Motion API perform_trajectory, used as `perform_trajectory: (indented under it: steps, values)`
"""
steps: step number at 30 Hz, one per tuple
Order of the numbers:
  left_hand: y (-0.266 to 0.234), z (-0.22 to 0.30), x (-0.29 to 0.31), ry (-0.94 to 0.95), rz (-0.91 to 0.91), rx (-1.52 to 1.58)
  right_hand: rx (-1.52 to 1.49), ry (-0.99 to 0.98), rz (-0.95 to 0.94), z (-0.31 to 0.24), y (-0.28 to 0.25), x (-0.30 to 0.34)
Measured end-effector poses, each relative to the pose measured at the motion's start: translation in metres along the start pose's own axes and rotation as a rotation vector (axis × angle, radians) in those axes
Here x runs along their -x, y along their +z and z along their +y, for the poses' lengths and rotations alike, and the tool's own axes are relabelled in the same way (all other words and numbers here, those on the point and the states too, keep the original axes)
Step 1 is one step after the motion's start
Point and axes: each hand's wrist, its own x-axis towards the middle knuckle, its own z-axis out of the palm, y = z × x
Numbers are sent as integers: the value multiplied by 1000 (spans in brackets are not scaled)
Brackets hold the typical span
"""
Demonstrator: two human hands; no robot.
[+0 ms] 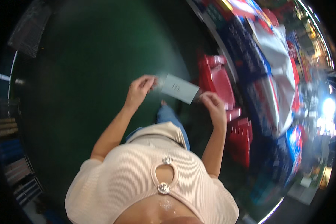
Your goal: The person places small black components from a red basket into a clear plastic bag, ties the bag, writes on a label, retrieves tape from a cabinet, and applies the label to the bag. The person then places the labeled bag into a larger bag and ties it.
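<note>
A pale rectangular card (180, 89) with dark marks on it is stretched between my hands, in front of my body. Clear, see-through material shows at both of its ends, possibly a plastic sleeve; blur hides the detail. My left hand (140, 91) pinches the left end, thumb and fingers pressed together. At the lower right end, my right hand (214, 106) pinches the other side the same way. The card is tilted, its right end nearer to me.
Dark green floor (100, 48) lies ahead and to the left. Close on the right stand red plastic chairs (223, 84) beside a table covered in blue, red and white printed material (246, 48), with a crumpled white sheet (278, 56) on top. Stacked goods (11, 149) line the far left.
</note>
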Motion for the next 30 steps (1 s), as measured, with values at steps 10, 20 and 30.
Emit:
perform_trajectory:
  steps: [10, 20, 30]
  values:
    - [-162, 7, -303, -74, 455, 146, 351, -197, -686, -88, 181, -450]
    - [-226, 126, -804, -31, -13, 85, 171, -10, -328, -178, 217, -833]
    - [-252, 174, -1252, -43, 229, 161, 152, -20, -395, -249, 286, -1310]
